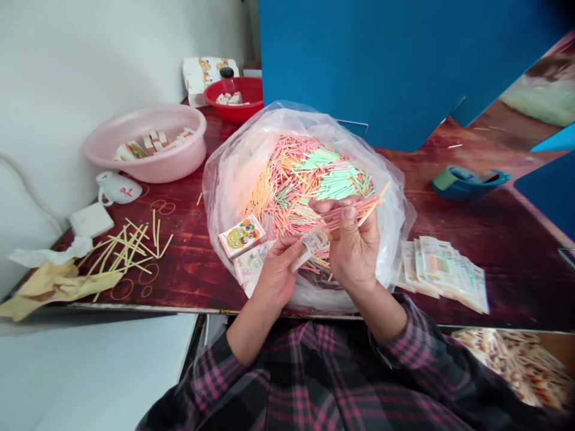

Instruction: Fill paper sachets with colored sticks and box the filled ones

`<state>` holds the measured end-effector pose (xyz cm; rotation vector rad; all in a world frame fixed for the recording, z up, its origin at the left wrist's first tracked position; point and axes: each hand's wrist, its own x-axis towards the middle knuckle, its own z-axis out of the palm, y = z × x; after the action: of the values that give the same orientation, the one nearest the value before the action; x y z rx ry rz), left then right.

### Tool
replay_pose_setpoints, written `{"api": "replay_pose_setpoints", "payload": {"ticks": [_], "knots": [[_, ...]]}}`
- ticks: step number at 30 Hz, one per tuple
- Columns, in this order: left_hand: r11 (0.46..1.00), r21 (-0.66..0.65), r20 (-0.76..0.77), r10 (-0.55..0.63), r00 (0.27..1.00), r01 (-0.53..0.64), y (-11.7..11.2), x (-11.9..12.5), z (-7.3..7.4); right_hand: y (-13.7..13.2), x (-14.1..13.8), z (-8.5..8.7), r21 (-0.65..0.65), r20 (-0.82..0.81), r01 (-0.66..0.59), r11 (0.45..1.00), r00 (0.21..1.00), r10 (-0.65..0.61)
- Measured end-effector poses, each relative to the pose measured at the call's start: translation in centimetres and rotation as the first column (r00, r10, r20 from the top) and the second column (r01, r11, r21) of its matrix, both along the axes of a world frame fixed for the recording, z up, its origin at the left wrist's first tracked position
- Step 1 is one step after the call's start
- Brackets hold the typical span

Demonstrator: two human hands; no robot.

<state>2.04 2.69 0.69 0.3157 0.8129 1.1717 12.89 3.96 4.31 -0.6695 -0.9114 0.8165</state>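
While the left grip (277, 278) clenches a clear plastic packet (313, 242), the right grip (354, 248) clenches a bundle of pink sticks (350, 211), both over an open plastic bag (233, 179) of coloured sticks (291, 185) on the table (471, 230).

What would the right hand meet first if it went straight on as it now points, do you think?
The right hand would probably meet the coloured sticks heaped in the plastic bag, though depth is unclear.
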Motion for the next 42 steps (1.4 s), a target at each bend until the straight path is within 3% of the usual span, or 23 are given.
{"api": "replay_pose_setpoints", "payload": {"ticks": [7, 16, 21, 27, 36, 42], "knots": [[0.999, -0.030, 0.020, 0.018, 1.000, -0.018, 0.3, 0.3, -0.7, -0.5, -0.1, -1.2, 0.069, 0.031, 0.024, 0.997, 0.999, -0.026], [0.998, 0.005, 0.054, 0.062, 0.997, -0.063, 0.5, 1.0, -1.9, -1.4, -0.6, -1.2, 0.021, -0.023, 0.073, 0.997, 0.997, -0.073], [0.996, 0.026, 0.044, 0.083, 0.996, -0.084, 0.3, 1.2, -1.0, -1.0, -0.8, -1.6, -0.047, -0.074, 0.090, 0.995, 0.993, -0.093], [0.998, 0.061, 0.028, 0.026, 0.999, -0.028, -0.4, 1.4, 0.5, -0.7, -0.9, -1.4, -0.093, -0.140, 0.080, 0.992, 0.986, -0.093], [0.999, 0.053, 0.019, 0.003, 1.000, -0.004, 0.0, 1.7, -0.6, -0.6, -0.4, -0.7, -0.190, -0.171, 0.076, 0.979, 0.979, -0.109], [0.997, 0.058, 0.047, 0.039, 0.998, -0.042, 0.1, 1.9, -0.8, -0.5, -0.5, -0.8, -0.102, -0.235, 0.061, 0.993, 0.968, -0.083]]}}
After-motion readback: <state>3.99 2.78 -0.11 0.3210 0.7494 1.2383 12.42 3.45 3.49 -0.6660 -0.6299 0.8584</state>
